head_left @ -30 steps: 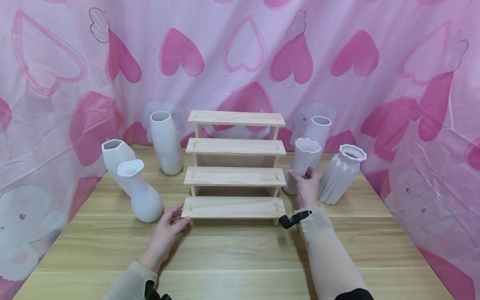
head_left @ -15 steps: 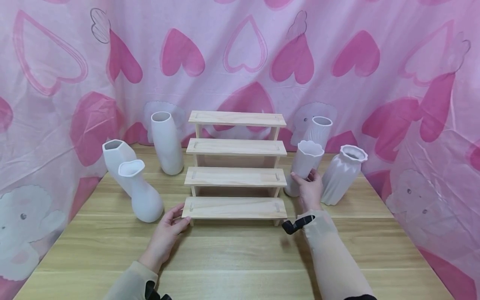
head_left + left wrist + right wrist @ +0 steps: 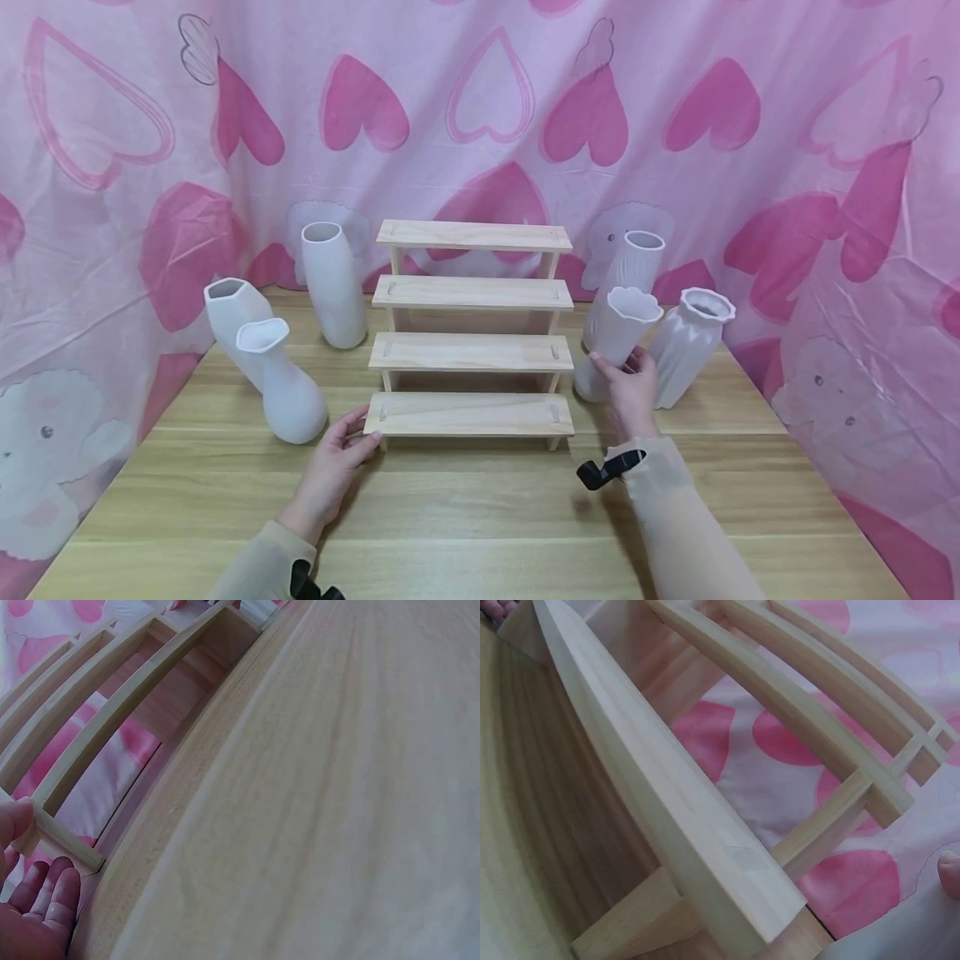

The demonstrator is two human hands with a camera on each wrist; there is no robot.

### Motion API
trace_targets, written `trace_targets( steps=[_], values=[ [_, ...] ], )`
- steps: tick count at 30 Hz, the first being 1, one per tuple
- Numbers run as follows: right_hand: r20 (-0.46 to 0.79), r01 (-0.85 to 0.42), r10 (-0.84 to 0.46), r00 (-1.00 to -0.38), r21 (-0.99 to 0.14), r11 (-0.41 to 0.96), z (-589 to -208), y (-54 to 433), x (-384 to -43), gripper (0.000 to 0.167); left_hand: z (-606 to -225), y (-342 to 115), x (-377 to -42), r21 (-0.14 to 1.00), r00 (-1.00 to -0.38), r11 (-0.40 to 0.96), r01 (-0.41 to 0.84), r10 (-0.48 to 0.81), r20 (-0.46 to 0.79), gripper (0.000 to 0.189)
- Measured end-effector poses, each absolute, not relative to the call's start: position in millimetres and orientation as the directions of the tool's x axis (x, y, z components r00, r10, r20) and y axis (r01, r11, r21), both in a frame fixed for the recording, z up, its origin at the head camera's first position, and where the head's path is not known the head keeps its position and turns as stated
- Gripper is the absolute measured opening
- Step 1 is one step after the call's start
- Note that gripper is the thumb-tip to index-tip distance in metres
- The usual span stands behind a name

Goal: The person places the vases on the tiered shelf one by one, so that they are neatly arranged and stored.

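Head view: right hand [image 3: 632,398] has a slim white ceramic-looking vase with a scalloped rim [image 3: 624,333], at 3 o'clock of a pale four-tier wooden step stand [image 3: 470,413]. Fingers and thumb curled round its lower body, spread only vase-wide; can't tell if the base touches the wood-grain tabletop [image 3: 480,517]. At the stand's 8 o'clock, left hand [image 3: 337,458] lightly pinches the bottom tier's left end, other fingers loosely curled. My read: step in hand is gripping this one vase while steadying the stand. Tight spot: ribbed white cylindrical vase [image 3: 639,260] at its 12, pleated white vase with a ruffled neck [image 3: 686,354] at its 3. Next move calls for a firm grip and clearance from both neighbours.
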State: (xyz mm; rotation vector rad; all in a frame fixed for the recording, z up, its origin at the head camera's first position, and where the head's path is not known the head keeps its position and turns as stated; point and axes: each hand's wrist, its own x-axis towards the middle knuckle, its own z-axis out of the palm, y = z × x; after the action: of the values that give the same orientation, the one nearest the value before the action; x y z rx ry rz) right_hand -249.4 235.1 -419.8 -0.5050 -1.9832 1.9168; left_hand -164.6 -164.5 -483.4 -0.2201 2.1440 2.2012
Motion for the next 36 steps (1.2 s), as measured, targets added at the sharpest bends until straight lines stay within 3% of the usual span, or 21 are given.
trace_targets(
  steps=[11, 21, 36],
  values=[
    [0.013, 0.006, 0.453, -0.891, -0.999, 0.041, -411, 241, -224, 0.065, -483, -165, -165, 0.99, -0.988, -0.028, -0.14, -0.053, -0.142, 0.054],
    [0.046, 0.036, 0.4, -0.915, -0.98, 0.194, -393, 249, -193, 0.065, -483, -165, -165, 0.99, -0.989, -0.029, -0.14, -0.049, -0.141, 0.054],
    [0.092, -0.029, 0.306, -0.948, -0.979, 0.204, -371, 236, -165, 0.057, -482, -165, -164, 0.99, -0.989, -0.023, -0.142, -0.047, -0.143, 0.054]
  ],
)
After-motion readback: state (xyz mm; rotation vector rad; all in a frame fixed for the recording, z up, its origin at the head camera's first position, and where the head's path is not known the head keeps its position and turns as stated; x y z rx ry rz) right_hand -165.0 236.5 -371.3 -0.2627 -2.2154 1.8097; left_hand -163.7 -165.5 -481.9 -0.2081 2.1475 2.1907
